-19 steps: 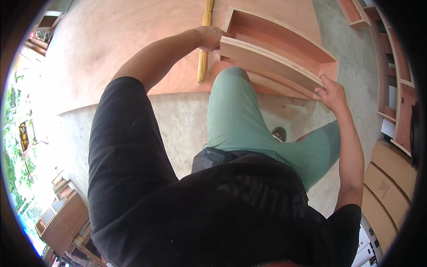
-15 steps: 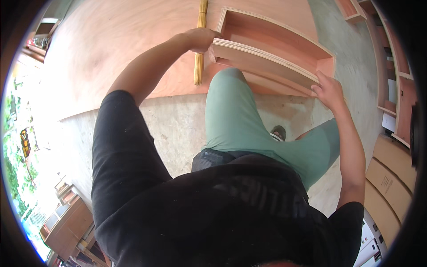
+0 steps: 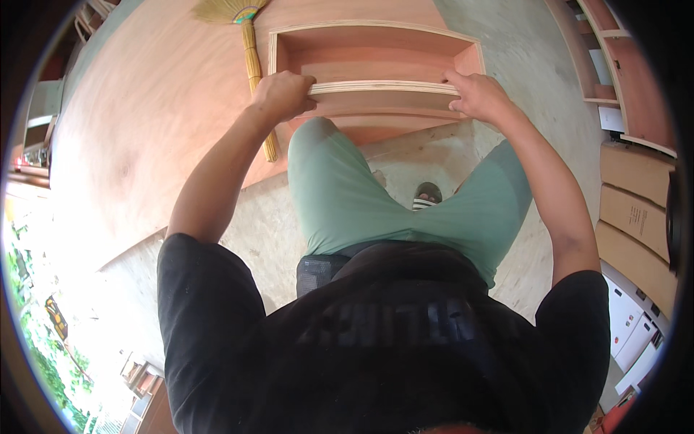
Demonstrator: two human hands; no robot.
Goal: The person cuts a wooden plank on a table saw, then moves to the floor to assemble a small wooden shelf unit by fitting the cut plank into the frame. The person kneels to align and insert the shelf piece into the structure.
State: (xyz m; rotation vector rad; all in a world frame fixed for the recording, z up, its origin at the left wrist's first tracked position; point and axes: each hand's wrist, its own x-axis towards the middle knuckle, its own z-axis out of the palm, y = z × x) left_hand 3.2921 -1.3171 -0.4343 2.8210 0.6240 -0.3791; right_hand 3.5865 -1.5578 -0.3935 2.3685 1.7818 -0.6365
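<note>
A long plywood box [image 3: 379, 88] with pale layered edges and reddish inner faces stands in front of my knees. My left hand [image 3: 283, 97] is closed around the left end of its near upper edge, the thumb on the inner side. At the right end of the same edge, my right hand [image 3: 480, 97] grips with the thumb underneath on the near face. A straw broom [image 3: 251, 61] lies just left of the box, its handle passing behind my left hand and wrist.
A large reddish plywood sheet [image 3: 144, 123] covers the floor on the left, over grey concrete [image 3: 499, 36]. Wooden cabinets [image 3: 636, 79] and brown cartons [image 3: 632, 210] line the right side. My sandalled foot [image 3: 428, 194] shows between my knees.
In view, the box has shifted left and now lies level rather than slanting down to the right. The broom's bristles have come into sight. Both hands stay on the box.
</note>
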